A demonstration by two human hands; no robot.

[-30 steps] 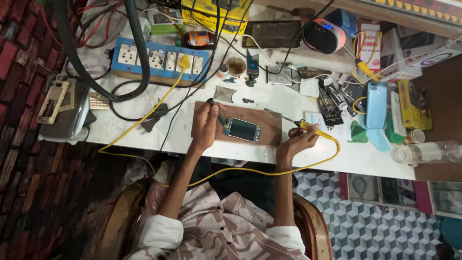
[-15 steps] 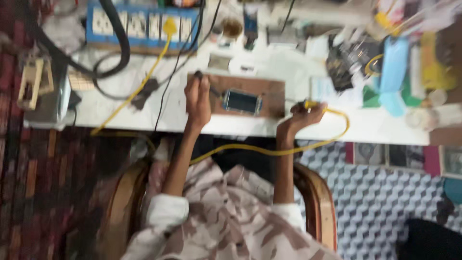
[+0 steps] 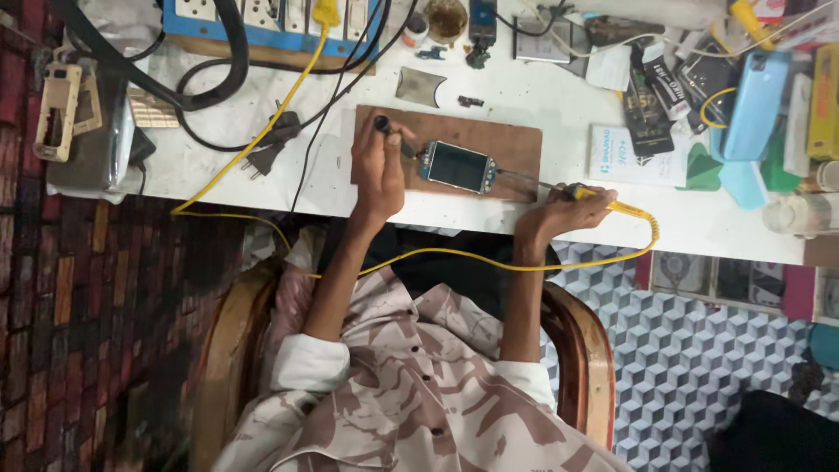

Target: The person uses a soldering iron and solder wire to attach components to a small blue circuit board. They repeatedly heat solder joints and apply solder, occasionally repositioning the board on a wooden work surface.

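A small phone with a dark screen lies on a brown wooden board near the front edge of the white bench. My left hand rests on the board just left of the phone, closed around a thin dark tool whose tip touches the phone's left end. At the bench edge, my right hand grips a soldering iron. The iron's tip points at the phone's right end. Its yellow cable loops down across my lap.
A blue power strip with black cables and a yellow plug sits at the back left. Phone parts, a light blue phone, packets and small boxes crowd the right side. A black plug lies left of the board. I sit in a wooden chair.
The view has dipped, so the bench now sits higher in the frame and more of my lap shows. Both hands keep their grips beside the phone.
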